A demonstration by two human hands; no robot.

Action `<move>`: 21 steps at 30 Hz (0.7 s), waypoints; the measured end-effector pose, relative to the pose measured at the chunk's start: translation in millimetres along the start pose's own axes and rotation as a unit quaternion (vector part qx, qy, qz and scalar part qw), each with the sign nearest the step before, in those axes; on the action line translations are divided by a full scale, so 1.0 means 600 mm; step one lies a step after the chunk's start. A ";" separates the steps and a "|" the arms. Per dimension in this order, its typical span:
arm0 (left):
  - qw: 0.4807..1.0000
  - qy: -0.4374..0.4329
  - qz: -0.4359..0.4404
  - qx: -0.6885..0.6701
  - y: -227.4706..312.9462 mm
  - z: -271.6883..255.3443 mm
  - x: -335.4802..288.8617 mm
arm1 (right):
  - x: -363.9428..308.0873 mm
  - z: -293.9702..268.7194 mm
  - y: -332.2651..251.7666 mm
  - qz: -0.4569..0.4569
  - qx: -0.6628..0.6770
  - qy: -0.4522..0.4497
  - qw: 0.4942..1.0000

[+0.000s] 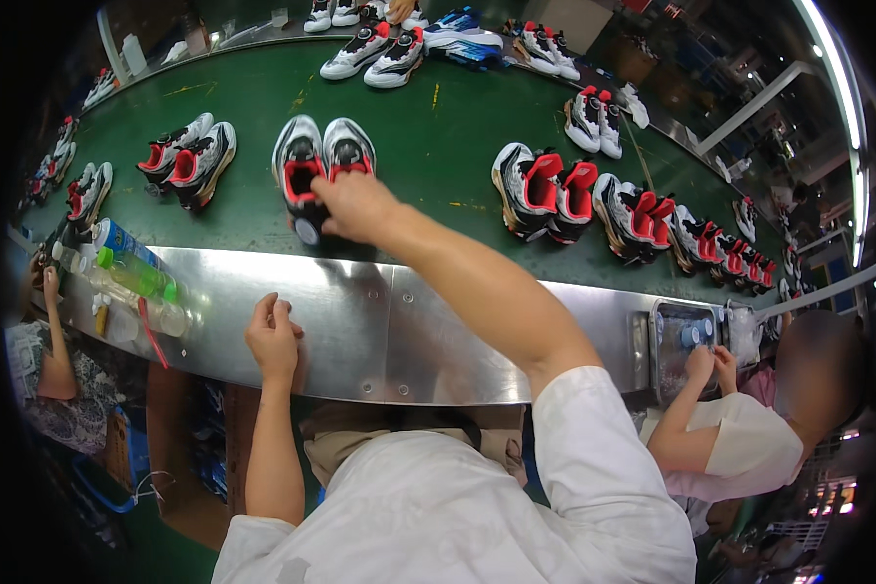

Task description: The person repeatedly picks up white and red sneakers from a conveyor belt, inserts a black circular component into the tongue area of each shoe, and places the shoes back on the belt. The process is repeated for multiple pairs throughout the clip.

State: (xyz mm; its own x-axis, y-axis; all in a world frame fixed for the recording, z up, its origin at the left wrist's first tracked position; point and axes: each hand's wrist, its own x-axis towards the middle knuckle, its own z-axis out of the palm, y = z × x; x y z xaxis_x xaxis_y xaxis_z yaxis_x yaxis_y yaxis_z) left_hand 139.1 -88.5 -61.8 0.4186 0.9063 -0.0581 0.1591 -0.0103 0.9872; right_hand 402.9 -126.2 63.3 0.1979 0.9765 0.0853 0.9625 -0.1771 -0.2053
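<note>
A pair of white, black and red sneakers stands on the green belt in front of me, toes pointing away. My right hand [360, 206] reaches across to their heels, its fingers closed at the collar of the left sneaker [297, 161]. The hand covers the heel of the right sneaker [348, 146], so I cannot tell whether it grips that one too. Over the metal ledge [341, 302], my left hand [273, 336] hovers with loosely bent fingers, a little apart, and nothing visible in them.
More sneakers [200, 165] stand on the belt to the left, and a row of pairs [526, 195] lines the right. Bottles [131, 273] crowd the ledge's left end. A co-worker [730, 428] sits at right by a metal tray [660, 365]; another person's arm [56, 350] shows at left.
</note>
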 end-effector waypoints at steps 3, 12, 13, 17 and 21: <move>1.000 0.000 0.000 -0.011 -0.010 -0.024 -0.007 | -0.016 -0.077 0.041 0.016 -0.001 0.005 1.000; 0.971 0.056 0.168 0.164 -0.046 0.001 -0.001 | -0.308 -0.116 0.447 0.316 -0.069 -0.340 0.883; 0.963 0.056 0.197 0.177 -0.047 0.010 0.003 | -0.345 -0.097 0.466 0.326 -0.023 -0.288 0.900; 0.961 0.051 0.199 0.185 -0.048 0.017 0.005 | -0.389 -0.078 0.445 0.286 -0.103 -0.203 0.931; 0.957 0.051 0.202 0.201 -0.044 0.011 0.002 | -0.419 -0.112 0.257 0.257 -0.058 -0.190 0.946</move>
State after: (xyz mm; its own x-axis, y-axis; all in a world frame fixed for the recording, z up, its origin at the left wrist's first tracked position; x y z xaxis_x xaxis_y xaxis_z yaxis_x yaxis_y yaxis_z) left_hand 141.1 -89.5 -89.1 0.4330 0.8302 0.3510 0.3417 -0.5116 0.7884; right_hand 514.1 -407.3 76.0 0.5851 0.7275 -0.3583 0.7757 -0.6309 -0.0143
